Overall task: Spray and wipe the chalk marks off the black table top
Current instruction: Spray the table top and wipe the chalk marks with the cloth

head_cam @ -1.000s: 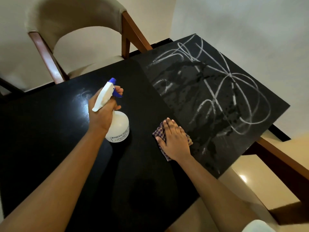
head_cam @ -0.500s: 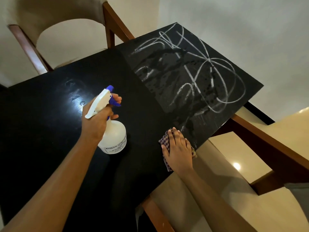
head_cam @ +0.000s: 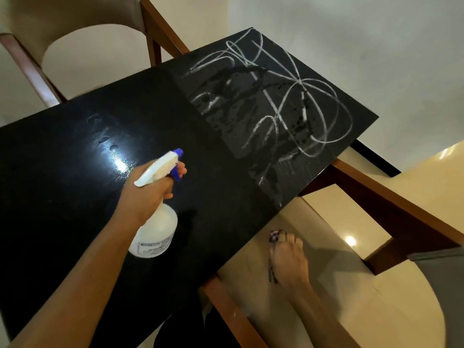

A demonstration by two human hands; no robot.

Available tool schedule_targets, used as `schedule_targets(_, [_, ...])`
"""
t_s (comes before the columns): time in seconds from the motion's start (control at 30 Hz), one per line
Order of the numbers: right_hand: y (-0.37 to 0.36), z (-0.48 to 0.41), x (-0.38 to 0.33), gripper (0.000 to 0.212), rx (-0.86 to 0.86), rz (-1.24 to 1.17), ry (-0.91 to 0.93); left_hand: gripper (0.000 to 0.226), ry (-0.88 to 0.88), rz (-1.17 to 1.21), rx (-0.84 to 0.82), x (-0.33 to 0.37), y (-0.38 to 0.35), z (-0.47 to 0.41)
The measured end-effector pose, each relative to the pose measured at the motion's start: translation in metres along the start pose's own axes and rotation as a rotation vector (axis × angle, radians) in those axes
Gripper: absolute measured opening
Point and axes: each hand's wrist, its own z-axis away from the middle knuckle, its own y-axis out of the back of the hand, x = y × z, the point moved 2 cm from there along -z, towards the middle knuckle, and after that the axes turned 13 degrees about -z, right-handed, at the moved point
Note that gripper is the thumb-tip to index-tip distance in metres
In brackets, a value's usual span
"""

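Black desk (head_cam: 62, 172), glossy, light glare on left half. Left grip (head_cam: 145, 194) curled round neck of white spray bottle (head_cam: 157, 232), finger on blue trigger; bottle over desk's near middle, base contact unclear. White chalk marks (head_cam: 281, 96) scrawled on desk's far right end, wet-blotched. Right grip (head_cam: 288, 259) off desk, beside its near right edge, clutching checked cloth (head_cam: 273, 236).

Count running | desk (head_cam: 62, 184): one is showing | spray bottle (head_cam: 155, 232): one is showing | checked cloth (head_cam: 273, 236): one is showing | chalk scribble (head_cam: 300, 82): one is showing | grips: two are showing, left grip (head_cam: 148, 197), right grip (head_cam: 288, 262) | chairs: two are showing, far chair (head_cam: 75, 8), near chair (head_cam: 376, 194)
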Motion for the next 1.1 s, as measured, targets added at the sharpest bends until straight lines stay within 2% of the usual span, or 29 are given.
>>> schedule_targets(0.07, [0.008, 0.001, 0.022, 0.020, -0.024, -0.207, -0.206, 0.040, 0.082, -0.117, -0.112, -0.004, -0.006, 0.007])
schedule_targets(0.2, [0.033, 0.004, 0.044, 0.025, 0.092, -0.807, -0.457, 0.030, 0.133, -0.388, -0.288, -0.008, -0.017, 0.018])
schedule_targets(0.3, [0.067, 0.003, 0.025, 0.016, 0.166, -1.122, -0.455, 0.015, 0.101, -0.539, -0.252, -0.006, -0.026, 0.022])
schedule_targets(0.33, [0.079, 0.000, 0.014, 0.014, 0.195, -1.152, -0.402, 0.011, 0.092, -0.609, -0.228, -0.006, -0.028, 0.023])
schedule_targets(0.4, [0.097, -0.007, -0.008, 0.027, 0.241, -1.151, -0.268, 0.007, 0.097, -0.732, -0.179, -0.007, -0.027, 0.025])
schedule_targets(0.5, [0.103, -0.027, -0.047, 0.034, 0.262, -0.989, -0.023, 0.012, 0.119, -0.746, -0.138, -0.009, -0.018, 0.025])
schedule_targets(0.6, [0.081, -0.046, -0.085, 0.034, 0.224, -0.493, 0.324, 0.020, 0.162, -0.581, -0.154, -0.014, -0.006, 0.028])
schedule_targets(0.7, [0.026, -0.060, -0.101, 0.050, 0.032, -0.006, 0.579, 0.025, 0.198, -0.353, -0.120, -0.020, 0.009, 0.033])
schedule_targets(0.77, [-0.002, -0.060, -0.096, 0.061, -0.073, 0.210, 0.634, 0.031, 0.206, -0.244, -0.076, -0.021, 0.019, 0.033])
schedule_targets(0.87, [-0.011, -0.049, -0.070, 0.071, -0.134, 0.308, 0.648, 0.041, 0.207, -0.137, -0.002, -0.025, 0.039, 0.028])
schedule_targets(1.0, [-0.015, -0.026, -0.031, 0.068, -0.087, 0.284, 0.615, 0.046, 0.180, -0.117, 0.041, -0.032, 0.062, 0.016])
schedule_targets(1.1, [-0.024, -0.035, -0.043, 0.064, -0.029, 0.249, 0.532, 0.046, 0.179, -0.074, 0.099, -0.037, 0.077, 0.004])
